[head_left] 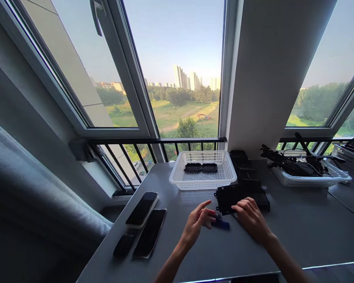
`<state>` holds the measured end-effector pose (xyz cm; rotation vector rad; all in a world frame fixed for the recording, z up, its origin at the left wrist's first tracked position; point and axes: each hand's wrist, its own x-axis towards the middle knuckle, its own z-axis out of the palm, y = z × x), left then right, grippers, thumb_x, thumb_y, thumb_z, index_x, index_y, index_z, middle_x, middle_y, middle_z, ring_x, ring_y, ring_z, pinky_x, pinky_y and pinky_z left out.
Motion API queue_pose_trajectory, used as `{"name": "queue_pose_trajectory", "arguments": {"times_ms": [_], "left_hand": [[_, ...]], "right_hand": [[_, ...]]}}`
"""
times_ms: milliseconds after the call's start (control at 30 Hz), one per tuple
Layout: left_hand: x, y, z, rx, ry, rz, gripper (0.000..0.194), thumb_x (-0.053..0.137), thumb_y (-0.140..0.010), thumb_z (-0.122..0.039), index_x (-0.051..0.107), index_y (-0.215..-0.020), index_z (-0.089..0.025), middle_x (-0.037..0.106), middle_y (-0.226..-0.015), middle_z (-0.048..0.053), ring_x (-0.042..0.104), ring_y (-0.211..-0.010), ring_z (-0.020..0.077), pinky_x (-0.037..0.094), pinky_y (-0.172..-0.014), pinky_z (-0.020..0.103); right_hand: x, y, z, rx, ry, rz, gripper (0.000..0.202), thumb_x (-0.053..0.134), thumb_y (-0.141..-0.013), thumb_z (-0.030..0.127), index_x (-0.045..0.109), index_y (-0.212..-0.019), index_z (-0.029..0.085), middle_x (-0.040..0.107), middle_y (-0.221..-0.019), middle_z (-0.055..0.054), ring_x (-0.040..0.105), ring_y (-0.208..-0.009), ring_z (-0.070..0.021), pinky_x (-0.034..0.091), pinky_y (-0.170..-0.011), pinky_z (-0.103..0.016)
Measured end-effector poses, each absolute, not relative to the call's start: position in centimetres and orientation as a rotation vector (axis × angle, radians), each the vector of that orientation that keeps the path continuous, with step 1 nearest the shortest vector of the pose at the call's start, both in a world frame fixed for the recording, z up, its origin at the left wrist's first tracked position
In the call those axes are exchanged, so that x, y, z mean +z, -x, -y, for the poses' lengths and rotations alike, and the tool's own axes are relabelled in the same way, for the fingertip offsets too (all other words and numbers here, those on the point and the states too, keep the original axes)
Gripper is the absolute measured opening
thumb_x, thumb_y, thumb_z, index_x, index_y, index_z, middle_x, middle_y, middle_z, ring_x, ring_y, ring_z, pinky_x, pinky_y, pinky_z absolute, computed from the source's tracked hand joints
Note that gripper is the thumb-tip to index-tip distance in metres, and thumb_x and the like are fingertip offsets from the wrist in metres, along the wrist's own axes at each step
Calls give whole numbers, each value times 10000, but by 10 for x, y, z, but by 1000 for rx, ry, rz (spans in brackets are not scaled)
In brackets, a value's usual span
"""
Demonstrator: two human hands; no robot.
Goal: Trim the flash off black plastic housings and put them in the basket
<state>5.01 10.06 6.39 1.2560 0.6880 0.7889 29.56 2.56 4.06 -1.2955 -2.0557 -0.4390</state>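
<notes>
Over the grey table, my right hand [249, 216] grips the lower edge of a flat black plastic part [233, 196] with tabs along its border. My left hand [199, 220] is just left of that part, thumb and index finger spread apart, the other fingers curled. Beside its fingertips lies a dark blue object [221, 223], partly hidden by the fingers. Behind the black part, more black parts [243, 169] are laid in a row. A white basket [203, 185] beyond my left hand contains two small black ribbed pieces [200, 168].
Two phones [142, 209] [150, 233] and a small black object [124, 245] lie at the table's left side. Another white basket [306, 180] at the right is heaped with black parts and cables. A black railing [156, 140] runs along the window.
</notes>
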Motion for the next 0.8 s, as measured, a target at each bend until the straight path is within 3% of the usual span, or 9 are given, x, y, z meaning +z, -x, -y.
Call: {"name": "queue_pose_trajectory", "arguments": {"times_ms": [100, 200, 300, 433, 500, 667, 800], "left_hand": [[71, -65, -113, 836, -1242, -702, 629, 602, -766, -635, 607, -1136, -126, 645, -736, 36, 637, -580, 164, 547, -556, 296], [72, -66, -120, 873, -1238, -712, 594, 647, -746, -606, 621, -1094, -125, 612, -682, 4, 612, -543, 149, 555, -539, 297], [69, -57, -122, 856, -1241, -656, 583, 672, -748, -572, 627, -1113, -119, 659, -767, 39, 651, -630, 179, 578, -618, 334], [61, -48, -117, 846, -1285, -578, 576, 691, -770, -501, 604, -1209, -139, 711, -997, 111, 683, -890, 264, 564, -778, 365], [57, -47, -116, 871, -1264, -627, 566, 701, -761, -497, 618, -1189, -137, 721, -1002, 117, 685, -911, 277, 561, -797, 375], [55, -39, -125, 1000, -1106, -800, 631, 755, -660, -553, 648, -1112, -125, 742, -918, 105, 694, -890, 303, 586, -703, 382], [62, -29, -134, 1072, -1073, -892, 664, 778, -631, -530, 642, -1143, -129, 747, -940, 104, 704, -854, 291, 588, -616, 342]], "right_hand": [[51, -269, -39, -483, 1238, 2106, 281, 440, -958, 81, 600, -1155, 203, 646, -1012, -60, 590, -970, -181, 404, -979, -413], [51, -259, -51, -537, 1237, 2094, 263, 431, -963, 80, 610, -1120, 191, 644, -1002, -71, 581, -956, -184, 402, -960, -404], [46, -253, -60, -542, 1215, 2056, 250, 418, -966, 80, 617, -1072, 190, 639, -971, -73, 574, -958, -190, 396, -962, -413], [33, -240, -65, -499, 1197, 2031, 237, 462, -946, 93, 611, -1088, 210, 627, -976, -70, 570, -960, -197, 419, -952, -425], [22, -232, -63, -499, 1223, 1982, 257, 503, -928, 105, 609, -1116, 244, 611, -990, -67, 565, -969, -206, 438, -945, -432], [-15, -216, -49, -528, 1416, 1657, 369, 507, -879, 59, 601, -1154, 285, 556, -1111, -104, 533, -1087, -285, 453, -928, -495], [-41, -208, -43, -245, 1549, 1682, 352, 453, -838, 24, 650, -1008, 261, 612, -1048, -90, 593, -981, -269, 507, -817, -414]]}}
